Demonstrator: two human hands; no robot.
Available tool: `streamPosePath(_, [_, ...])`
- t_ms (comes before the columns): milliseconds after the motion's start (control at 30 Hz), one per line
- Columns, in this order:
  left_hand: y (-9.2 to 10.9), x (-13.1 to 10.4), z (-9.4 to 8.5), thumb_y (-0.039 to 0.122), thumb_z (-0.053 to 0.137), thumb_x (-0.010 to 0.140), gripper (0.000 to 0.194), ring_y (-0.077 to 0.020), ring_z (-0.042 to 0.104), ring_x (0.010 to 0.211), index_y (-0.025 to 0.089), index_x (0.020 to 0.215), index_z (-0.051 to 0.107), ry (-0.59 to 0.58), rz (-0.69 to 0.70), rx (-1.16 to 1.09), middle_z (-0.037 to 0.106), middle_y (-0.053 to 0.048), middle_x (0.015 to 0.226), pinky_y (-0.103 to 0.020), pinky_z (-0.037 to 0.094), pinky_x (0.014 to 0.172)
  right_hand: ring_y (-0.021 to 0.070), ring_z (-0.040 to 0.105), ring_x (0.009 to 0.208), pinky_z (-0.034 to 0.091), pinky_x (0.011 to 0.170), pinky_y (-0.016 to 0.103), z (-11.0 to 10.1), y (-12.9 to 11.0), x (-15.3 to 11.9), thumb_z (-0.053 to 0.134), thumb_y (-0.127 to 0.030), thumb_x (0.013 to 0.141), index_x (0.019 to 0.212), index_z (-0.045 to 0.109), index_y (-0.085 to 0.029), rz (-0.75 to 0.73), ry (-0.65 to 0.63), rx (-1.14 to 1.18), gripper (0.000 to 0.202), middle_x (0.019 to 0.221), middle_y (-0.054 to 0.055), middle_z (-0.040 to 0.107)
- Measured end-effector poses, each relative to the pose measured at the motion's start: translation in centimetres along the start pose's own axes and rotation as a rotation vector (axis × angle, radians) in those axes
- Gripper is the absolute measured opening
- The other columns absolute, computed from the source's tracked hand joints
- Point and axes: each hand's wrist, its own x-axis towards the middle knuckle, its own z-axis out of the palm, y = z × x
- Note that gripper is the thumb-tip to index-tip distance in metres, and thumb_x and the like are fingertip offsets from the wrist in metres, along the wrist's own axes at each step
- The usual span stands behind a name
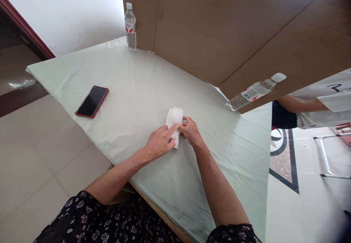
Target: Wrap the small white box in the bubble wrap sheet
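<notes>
A folded white tissue (174,115) is resting on, or just above, the pale green desk (134,85) before the wearer; the right hand (190,130) is pinching its right side, likely to steady it; the left hand (160,140) is laying fingers across it, grip unclear; one bottle (131,34) and a second bottle (253,91), apparently containing water, are sitting against a brown board (197,27), perhaps bracing it.

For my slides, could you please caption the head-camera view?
Left hand and right hand touching a folded white tissue, red-cased smartphone lying to the left.
</notes>
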Motion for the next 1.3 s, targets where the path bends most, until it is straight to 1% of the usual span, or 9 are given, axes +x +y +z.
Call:
streamPosePath(133, [0.0,0.2,-0.3,0.019,0.048,0.087,0.039,-0.0223,0.063,0.093,0.023,0.122,0.066,-0.060,0.005,0.054,0.063,-0.008,0.098,-0.032,0.051,0.080,0.0116,0.052,0.055,0.038,0.048,0.023,-0.2,-0.2,1.0,0.077,-0.041,0.058,0.094,0.062,-0.016,-0.041,-0.052,0.013,0.047,0.068,-0.002,0.064])
streamPosePath(333, [-0.5,0.4,0.0,0.021,0.052,0.085,0.035,-0.0196,0.062,0.085,0.022,0.115,0.069,-0.006,-0.044,-0.061,0.062,-0.005,0.091,-0.030,0.050,0.078,0.0130,0.053,0.062,0.042,0.058,0.026,0.2,-0.8,1.5,0.076,-0.043,0.063,0.070,0.067,-0.016,-0.140,-0.111,0.042,0.029,0.065,-0.002,0.063])
streamPosePath(567, [-0.8,-0.1,1.2,0.022,0.058,0.082,0.033,-0.0179,0.061,0.082,0.019,0.114,0.062,0.114,-0.116,-0.224,0.061,-0.002,0.087,-0.031,0.051,0.081,0.0193,0.067,0.088,0.051,0.084,0.034,0.1,-0.3,-2.7,0.070,-0.043,0.077,0.085,0.075,-0.021,-0.381,-0.134,0.123,0.024,0.091,0.003,0.074])
streamPosePath(667, [-0.9,-0.4,1.9,0.025,0.064,0.081,0.039,-0.0205,0.062,0.092,0.015,0.117,0.056,0.233,-0.193,-0.236,0.064,-0.006,0.098,-0.035,0.051,0.089,0.0217,0.069,0.096,0.052,0.090,0.037,0.0,0.3,-4.5,0.066,-0.043,0.081,0.083,0.076,-0.023,-0.473,-0.102,-0.016,0.022,0.097,0.005,0.075])
streamPosePath(767, [-1.2,-0.5,2.2,0.027,0.068,0.080,0.054,-0.0252,0.058,0.114,0.013,0.130,0.051,0.304,-0.110,-0.184,0.061,-0.014,0.120,-0.040,0.048,0.101,0.0237,0.069,0.104,0.052,0.097,0.042,0.3,1.2,-5.7,0.063,-0.038,0.084,0.092,0.077,-0.027,-0.569,-0.062,-0.146,0.020,0.108,0.006,0.076])
streamPosePath(900, [-1.8,-0.1,1.9,0.023,0.066,0.083,0.046,-0.0280,0.048,0.135,0.020,0.128,0.056,0.244,0.020,-0.150,0.048,-0.016,0.146,-0.045,0.041,0.111,0.0259,0.060,0.128,0.044,0.110,0.050,0.6,3.0,-6.8,0.053,-0.029,0.089,0.117,0.071,-0.028,-0.776,-0.024,-0.345,0.034,0.127,0.008,0.071])
streamPosePath(1033, [-2.7,-0.1,1.3,0.003,0.060,0.074,0.034,-0.0256,0.051,0.135,0.018,0.105,0.062,0.189,0.074,-0.183,0.057,-0.015,0.140,-0.044,0.043,0.112,0.0300,0.045,0.143,0.040,0.114,0.056,0.7,4.8,-7.4,0.057,-0.029,0.087,0.143,0.053,-0.022,-0.926,0.004,-0.580,0.057,0.145,0.013,0.059])
streamPosePath(1200, [-4.6,-1.1,0.5,0.005,0.063,0.070,0.051,-0.0255,0.048,0.139,0.018,0.119,0.060,0.070,0.299,-0.229,0.056,-0.016,0.143,-0.045,0.040,0.117,0.0251,0.047,0.142,0.041,0.114,0.053,0.6,5.7,-6.9,0.043,-0.014,0.089,0.140,0.056,-0.024,-0.936,0.025,-0.622,0.054,0.141,0.011,0.062])
streamPosePath(1300, [-5.3,-1.1,0.5,0.012,0.063,0.075,0.058,-0.0259,0.046,0.142,0.018,0.132,0.055,0.062,0.344,-0.209,0.052,-0.017,0.148,-0.046,0.037,0.119,0.0242,0.051,0.138,0.041,0.114,0.050,0.5,4.6,-6.4,0.043,-0.018,0.091,0.136,0.060,-0.024,-0.861,0.020,-0.487,0.049,0.141,0.011,0.062])
